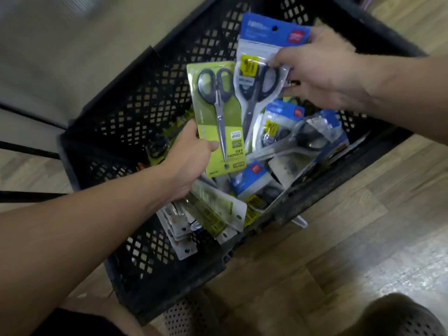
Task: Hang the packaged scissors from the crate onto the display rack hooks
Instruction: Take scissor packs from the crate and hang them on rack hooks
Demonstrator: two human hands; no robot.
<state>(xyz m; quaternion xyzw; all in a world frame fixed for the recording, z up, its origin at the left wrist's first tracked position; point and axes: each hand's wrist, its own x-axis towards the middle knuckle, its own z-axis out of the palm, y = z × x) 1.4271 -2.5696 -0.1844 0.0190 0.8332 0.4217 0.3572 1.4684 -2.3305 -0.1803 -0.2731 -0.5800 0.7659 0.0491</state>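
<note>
**A:** Left hand [191, 154] pinches the green pack [218, 112] at its near end, thumb on front. Right hand [315, 69] clamps the blue pack [264, 52] by its edge.

**B:** Both held above the crate [135, 100], and blue's hang hole [274, 28] stays free, probably for hooking.

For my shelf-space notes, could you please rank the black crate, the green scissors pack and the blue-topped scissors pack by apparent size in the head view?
1. The black crate, clearly largest.
2-3. The green scissors pack and the blue-topped scissors pack look alike; both are partly covered, so I leave them unranked.
</note>
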